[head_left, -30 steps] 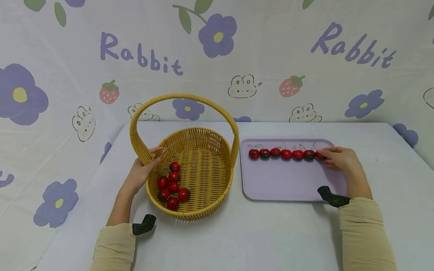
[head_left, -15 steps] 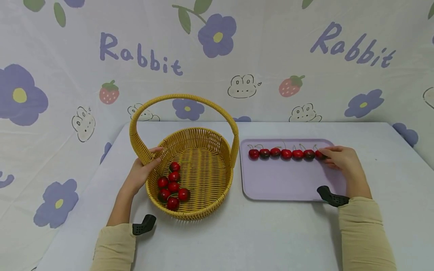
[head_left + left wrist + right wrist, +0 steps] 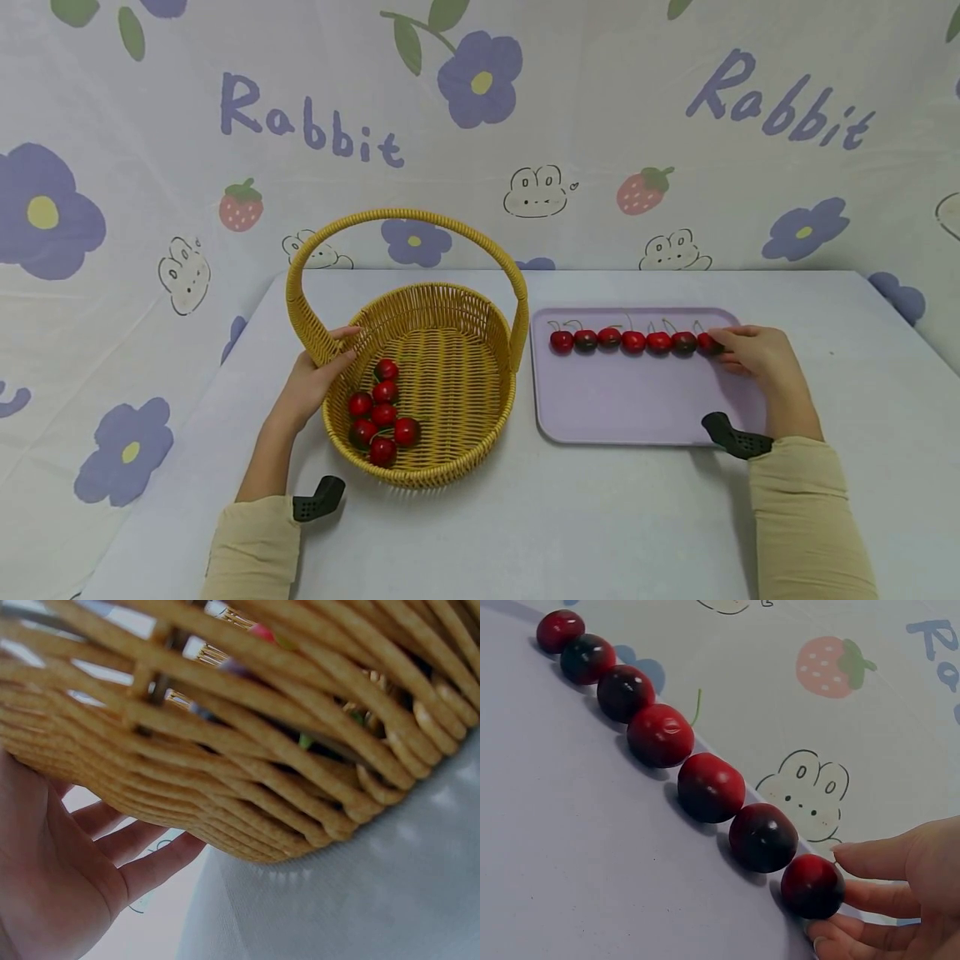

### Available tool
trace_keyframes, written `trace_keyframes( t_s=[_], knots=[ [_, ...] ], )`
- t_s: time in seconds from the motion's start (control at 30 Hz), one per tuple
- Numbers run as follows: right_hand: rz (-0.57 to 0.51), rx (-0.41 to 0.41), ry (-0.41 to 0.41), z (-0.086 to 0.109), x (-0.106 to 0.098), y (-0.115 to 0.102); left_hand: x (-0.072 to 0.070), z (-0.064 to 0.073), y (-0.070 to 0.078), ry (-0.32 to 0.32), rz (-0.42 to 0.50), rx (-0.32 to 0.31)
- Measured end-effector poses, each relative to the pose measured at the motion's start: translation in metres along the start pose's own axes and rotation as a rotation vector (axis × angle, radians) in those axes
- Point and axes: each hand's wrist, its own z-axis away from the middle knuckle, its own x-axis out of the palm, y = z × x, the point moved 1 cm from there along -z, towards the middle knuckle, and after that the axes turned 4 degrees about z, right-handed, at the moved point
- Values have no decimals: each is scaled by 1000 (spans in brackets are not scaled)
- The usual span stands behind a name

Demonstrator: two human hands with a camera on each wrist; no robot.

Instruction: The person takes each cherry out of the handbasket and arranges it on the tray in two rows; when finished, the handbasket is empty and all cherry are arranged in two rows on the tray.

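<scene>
A yellow woven basket (image 3: pixel 513 392) with a tall arched handle stands on the left, with several red cherries (image 3: pixel 384 413) grouped in its left part. My left hand (image 3: pixel 307 387) grips its left side at the handle's foot, thumb over the rim and the other fingers along the outer wall. On the right, a lilac tray (image 3: pixel 622 408) bears a straight row of cherries (image 3: pixel 633 342), their stems mostly pointing to the back. My right hand (image 3: pixel 768 362) holds the cherry (image 3: pixel 812 886) at the right end of the row between thumb and fingers; it sits close beside its neighbour.
A white-covered table (image 3: pixel 547 517) carries both basket and tray, with a narrow gap between them. Behind it hangs a cloth (image 3: pixel 585 125) printed with flowers, rabbits and strawberries. A black wrist device (image 3: pixel 738 437) sits at the right cuff, another black device (image 3: pixel 318 498) at the left.
My right fingertips have shifted very slightly to the right, so a little more of the end cherry shows. The left hand and the basket have stayed still.
</scene>
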Motion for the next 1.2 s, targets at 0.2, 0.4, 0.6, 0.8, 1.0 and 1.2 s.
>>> trace_keyframes(
  t_s=[0.2, 0.4, 0.6, 0.8, 1.0, 1.2],
  knots=[
    [-3, 4, -19, 0, 0, 0, 0, 0, 0, -2, -1, 3],
    [9, -8, -28, 1, -1, -1, 0, 0, 0, 0, 2, 0],
    [19, 5, -16, 3, -2, -1, 0, 0, 0, -2, -3, 0],
    [0, -1, 8, 1, -8, 1, 0, 1, 0, -4, -11, 13],
    [-21, -30, 45, 0, -20, -4, 0, 1, 1, -2, -5, 2],
    [-232, -205, -57, 22, -23, -31, 0, 1, 1, -4, -2, 2]
  ],
)
